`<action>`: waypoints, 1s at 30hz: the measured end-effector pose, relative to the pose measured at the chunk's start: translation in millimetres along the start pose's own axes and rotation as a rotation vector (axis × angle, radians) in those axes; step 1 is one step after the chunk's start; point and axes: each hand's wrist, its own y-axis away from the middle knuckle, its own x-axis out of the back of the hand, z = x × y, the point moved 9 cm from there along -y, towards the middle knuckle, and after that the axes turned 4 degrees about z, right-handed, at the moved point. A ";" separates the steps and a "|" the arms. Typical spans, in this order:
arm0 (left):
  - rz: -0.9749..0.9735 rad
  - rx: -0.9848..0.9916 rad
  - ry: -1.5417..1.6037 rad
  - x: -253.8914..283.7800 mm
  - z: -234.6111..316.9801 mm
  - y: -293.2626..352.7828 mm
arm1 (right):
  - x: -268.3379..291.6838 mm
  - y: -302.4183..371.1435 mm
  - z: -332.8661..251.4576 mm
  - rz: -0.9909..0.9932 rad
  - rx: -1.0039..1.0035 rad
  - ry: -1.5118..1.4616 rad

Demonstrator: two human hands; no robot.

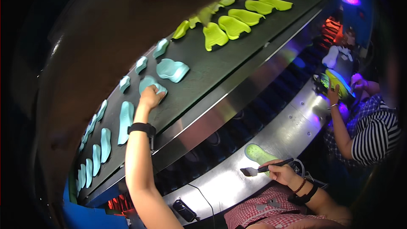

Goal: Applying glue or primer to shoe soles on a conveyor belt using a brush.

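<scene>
My left hand (pixel 151 97) reaches over the dark conveyor belt (pixel 203 76), its fingers closed on the near edge of a light blue shoe sole (pixel 148 83). Beside that sole lies another curved light blue sole (pixel 172 70). My right hand (pixel 281 173), low on the right, holds a brush (pixel 265 168) by its black handle. The dark bristles point left, over the metal worktable. Just behind the brush, a pale green sole (pixel 257 152) lies on that table, its near end partly hidden by my right hand and the brush.
Several light blue soles (pixel 96 161) line the belt's left part, and yellow-green soles (pixel 233 26) its far part. The steel worktable (pixel 292 114) curves along my side, with a phone-like black object (pixel 185 210) and a cable. At right a co-worker's hand (pixel 333 92) holds a yellow-green shoe (pixel 337 80).
</scene>
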 end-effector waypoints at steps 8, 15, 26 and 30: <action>-0.034 -0.205 0.139 18.2 88.6 72.7 | -5.7 0.0 4.4 -0.073 0.018 0.021; 0.705 -0.066 1.028 54.5 12.1 256.1 | -10.4 19.2 -0.4 -0.110 0.213 0.149; -0.504 0.198 2.425 -119.2 59.9 410.8 | -47.8 20.0 -44.5 -0.153 0.280 0.225; -0.519 0.477 2.024 -211.3 65.7 415.1 | -80.8 17.0 -18.2 -0.279 0.330 0.416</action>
